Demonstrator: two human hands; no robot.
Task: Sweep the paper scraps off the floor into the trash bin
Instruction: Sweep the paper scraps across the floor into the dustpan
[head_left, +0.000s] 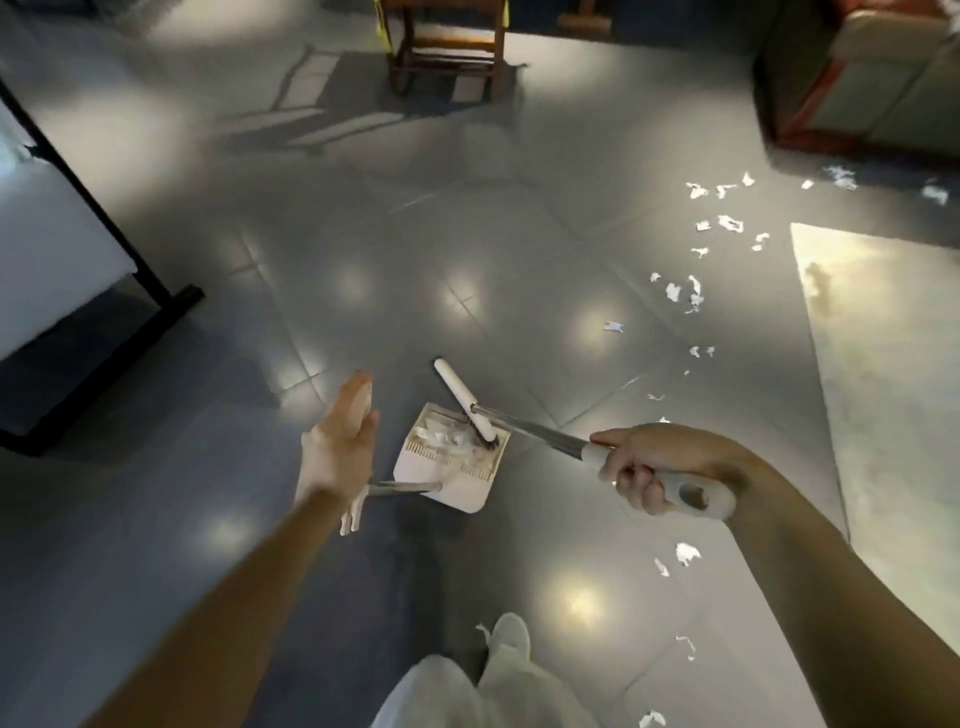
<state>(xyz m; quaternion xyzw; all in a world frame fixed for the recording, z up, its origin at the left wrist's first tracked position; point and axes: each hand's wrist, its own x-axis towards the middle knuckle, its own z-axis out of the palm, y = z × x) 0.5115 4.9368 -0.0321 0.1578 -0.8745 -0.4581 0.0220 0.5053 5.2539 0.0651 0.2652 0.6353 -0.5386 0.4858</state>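
Observation:
A white dustpan (441, 480) stands on the grey tiled floor in the middle, with paper scraps and dust inside it. Its metal handle (402, 487) runs left, passing under my left hand (340, 441), which hovers above it with straight fingers and holds nothing. My right hand (647, 470) grips the grey handle of a broom (540, 434); the broom's white head lies across the dustpan's far edge. Several white paper scraps (680, 296) are strewn over the floor to the right, from the far right corner down to my feet. No trash bin is in view.
A black-framed white board (62, 260) stands at the left. A wooden chair (447, 47) is at the back, a red and green sofa (872, 88) at the back right. A pale mat (893, 364) lies at the right. My white trouser legs and shoe (509, 639) are at the bottom.

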